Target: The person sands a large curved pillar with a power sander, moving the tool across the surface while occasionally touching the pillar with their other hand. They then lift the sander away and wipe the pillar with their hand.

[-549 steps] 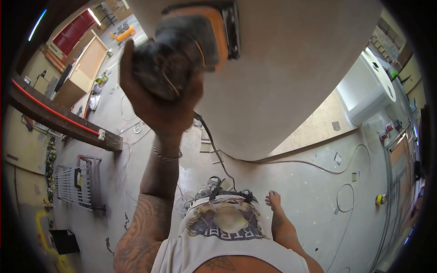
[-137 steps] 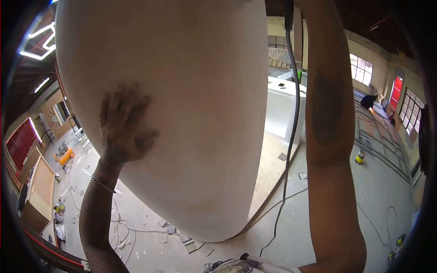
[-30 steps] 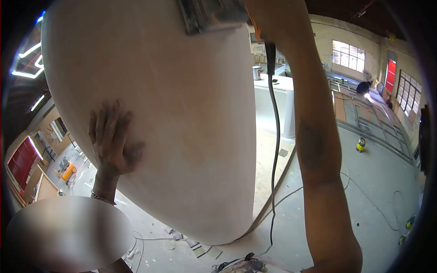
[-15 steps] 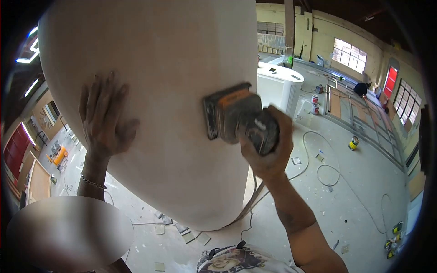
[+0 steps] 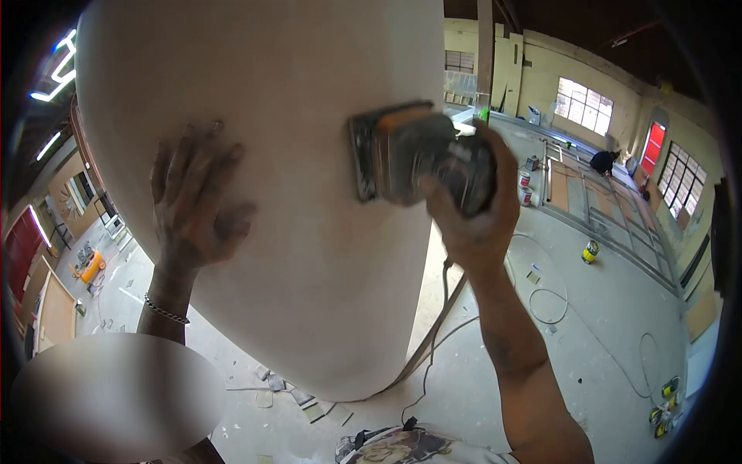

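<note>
A large pale, smooth curved panel (image 5: 294, 271) stands upright before me, narrowing to a rounded bottom. My left hand (image 5: 197, 197), a chain bracelet at its wrist, rests on the panel's left part with fingers spread. My right hand (image 5: 483, 209) is wrapped round the body of a black and orange power sander (image 5: 413, 158). The sander's flat pad faces the panel near its right edge; motion blurs it somewhat. A cord (image 5: 437, 332) hangs below my right hand toward the floor.
Sandpaper pieces and scraps (image 5: 301, 398) litter the floor under the panel. A looped cord (image 5: 549, 305) lies at right, near a yellow can (image 5: 590, 252). Farther back, a person (image 5: 604, 161) crouches by a metal frame (image 5: 618, 224). An orange machine (image 5: 90, 267) stands at left.
My right hand has carried the sander up and slightly right along the panel. My left hand remains on the panel, spread. The view has shifted a little.
</note>
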The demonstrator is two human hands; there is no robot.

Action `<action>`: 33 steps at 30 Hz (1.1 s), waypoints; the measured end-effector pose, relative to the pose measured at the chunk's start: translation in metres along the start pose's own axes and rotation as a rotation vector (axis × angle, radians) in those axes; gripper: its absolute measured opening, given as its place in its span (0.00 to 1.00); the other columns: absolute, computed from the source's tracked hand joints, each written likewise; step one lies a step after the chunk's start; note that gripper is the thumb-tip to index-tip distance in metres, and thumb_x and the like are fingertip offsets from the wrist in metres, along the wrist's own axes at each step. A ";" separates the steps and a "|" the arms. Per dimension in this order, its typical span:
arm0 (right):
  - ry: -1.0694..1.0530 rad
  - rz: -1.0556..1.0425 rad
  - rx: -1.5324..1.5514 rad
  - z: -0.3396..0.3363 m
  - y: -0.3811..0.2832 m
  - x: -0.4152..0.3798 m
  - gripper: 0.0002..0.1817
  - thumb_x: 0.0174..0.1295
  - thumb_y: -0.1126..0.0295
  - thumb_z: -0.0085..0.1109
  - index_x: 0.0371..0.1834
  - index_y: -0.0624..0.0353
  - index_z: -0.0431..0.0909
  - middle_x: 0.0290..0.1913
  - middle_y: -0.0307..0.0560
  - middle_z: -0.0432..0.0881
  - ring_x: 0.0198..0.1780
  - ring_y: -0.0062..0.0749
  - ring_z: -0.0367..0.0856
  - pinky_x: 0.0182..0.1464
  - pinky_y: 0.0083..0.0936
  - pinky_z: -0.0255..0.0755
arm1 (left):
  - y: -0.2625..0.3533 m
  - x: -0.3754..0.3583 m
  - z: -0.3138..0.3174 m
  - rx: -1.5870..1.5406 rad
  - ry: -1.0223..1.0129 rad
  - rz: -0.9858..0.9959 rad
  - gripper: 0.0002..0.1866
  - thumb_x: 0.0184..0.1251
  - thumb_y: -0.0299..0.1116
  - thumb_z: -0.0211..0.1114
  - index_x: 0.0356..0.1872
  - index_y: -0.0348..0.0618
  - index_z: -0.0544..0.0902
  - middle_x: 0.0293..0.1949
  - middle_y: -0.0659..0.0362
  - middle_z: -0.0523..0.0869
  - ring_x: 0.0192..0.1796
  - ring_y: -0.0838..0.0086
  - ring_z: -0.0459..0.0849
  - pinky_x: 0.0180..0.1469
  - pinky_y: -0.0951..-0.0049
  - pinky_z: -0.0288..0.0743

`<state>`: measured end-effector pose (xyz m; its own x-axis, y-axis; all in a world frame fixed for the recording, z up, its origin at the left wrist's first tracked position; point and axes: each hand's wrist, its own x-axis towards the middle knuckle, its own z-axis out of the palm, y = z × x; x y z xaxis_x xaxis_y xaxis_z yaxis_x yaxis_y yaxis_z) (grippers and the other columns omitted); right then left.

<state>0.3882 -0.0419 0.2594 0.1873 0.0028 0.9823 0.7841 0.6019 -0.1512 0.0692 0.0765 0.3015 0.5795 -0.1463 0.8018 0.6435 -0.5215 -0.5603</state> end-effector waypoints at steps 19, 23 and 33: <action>-0.075 0.088 0.162 0.027 -0.069 0.212 0.20 0.63 0.64 0.67 0.55 0.61 0.79 0.35 0.42 0.82 0.32 0.24 0.80 0.34 0.24 0.76 | -0.002 0.001 0.002 -0.017 -0.009 -0.014 0.35 0.53 0.44 0.73 0.66 0.50 0.81 0.73 0.55 0.74 0.80 0.54 0.63 0.81 0.42 0.50; 0.029 0.168 0.098 0.027 -0.077 0.161 0.22 0.64 0.62 0.67 0.57 0.62 0.78 0.37 0.43 0.83 0.31 0.24 0.80 0.34 0.23 0.76 | -0.002 0.000 0.002 -0.014 -0.031 -0.024 0.35 0.51 0.42 0.73 0.66 0.49 0.81 0.73 0.55 0.75 0.79 0.54 0.64 0.80 0.43 0.51; -0.004 0.062 0.001 0.011 -0.014 0.033 0.37 0.50 0.67 0.80 0.64 0.63 0.74 0.50 0.52 0.81 0.48 0.34 0.84 0.51 0.28 0.80 | -0.001 -0.001 0.002 0.006 -0.010 -0.054 0.31 0.53 0.44 0.74 0.63 0.56 0.83 0.71 0.60 0.77 0.78 0.59 0.67 0.81 0.47 0.53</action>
<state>0.3773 -0.0416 0.2954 0.2335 0.0431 0.9714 0.7706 0.6011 -0.2119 0.0693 0.0789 0.3012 0.5487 -0.1100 0.8287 0.6770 -0.5232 -0.5177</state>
